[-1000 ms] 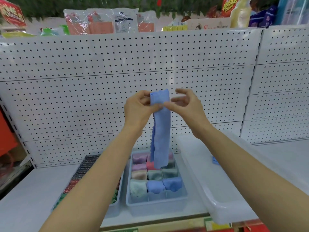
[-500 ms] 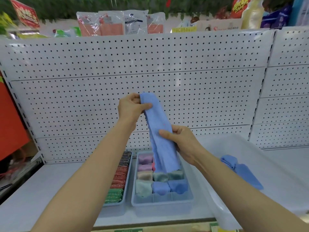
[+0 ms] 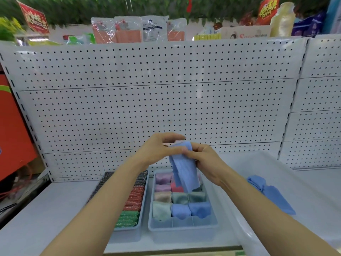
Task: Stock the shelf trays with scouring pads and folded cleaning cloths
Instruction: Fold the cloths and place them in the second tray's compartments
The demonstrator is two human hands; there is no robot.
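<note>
Low in the frame's centre, the divided tray (image 3: 182,227) keeps its front cells free for more stock. Above it, both grips pinch the blue cloth (image 3: 183,168), left hand (image 3: 158,150) and right hand (image 3: 206,163) folding it to fit.

Front row of divided tray (image 3: 184,231) seemingly empty; hanging blue cloth (image 3: 184,170) blocks rear cells.

I note a plain blue cloth (image 3: 184,170) held up; divided tray (image 3: 182,230) pale blue-grey, holding lilac, pink, beige, grey-green and blue cloths; scouring pads (image 3: 132,204) striped dark, red, green; white pegboard (image 3: 166,108) black-dotted.
</note>
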